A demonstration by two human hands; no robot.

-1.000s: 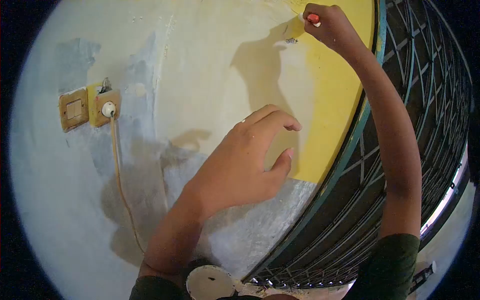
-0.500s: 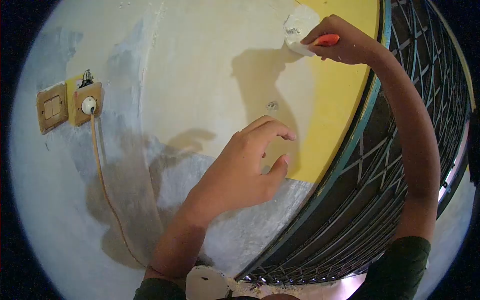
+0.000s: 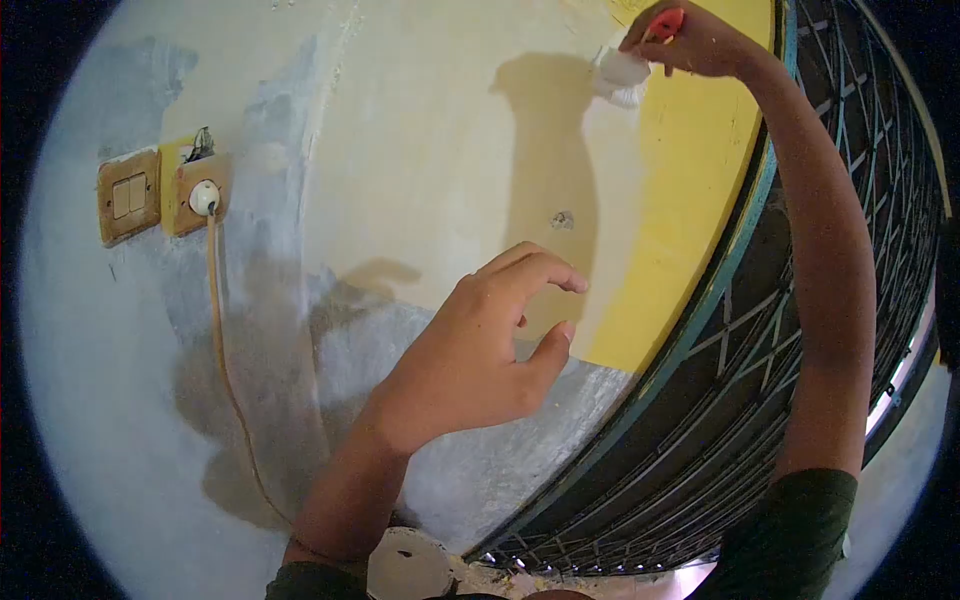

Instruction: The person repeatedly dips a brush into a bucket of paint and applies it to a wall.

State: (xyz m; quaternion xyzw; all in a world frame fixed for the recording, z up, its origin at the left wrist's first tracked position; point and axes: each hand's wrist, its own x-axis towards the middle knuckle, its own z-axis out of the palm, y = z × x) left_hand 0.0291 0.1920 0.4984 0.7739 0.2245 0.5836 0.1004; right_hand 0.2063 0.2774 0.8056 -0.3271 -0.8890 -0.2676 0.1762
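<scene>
High on the wall at the upper right, my right hand (image 3: pixel 692 40) is wrapped round the red handle (image 3: pixel 666 24) of a tool whose pale, white-covered blade (image 3: pixel 622 68) lies against the wall. White paste (image 3: pixel 622 96) shows at the blade's lower edge, beside the yellow paint (image 3: pixel 690 170). My left hand (image 3: pixel 490 335) is held lower, in front of the wall, with thumb and fingers curved apart and nothing between them. A small grey patch (image 3: pixel 563 220) marks the cream wall (image 3: pixel 420 150) above it.
At the left are a switch plate (image 3: pixel 130 198) and a socket with a white plug (image 3: pixel 204 197), its cord (image 3: pixel 222 350) hanging down. A dark metal lattice gate (image 3: pixel 740 380) stands along the right. A whitish round container (image 3: pixel 408 565) is below my left forearm.
My right hand has moved up with the tool, and the handle has tilted upward. My left hand keeps nearly the same pose. The view has shifted slightly.
</scene>
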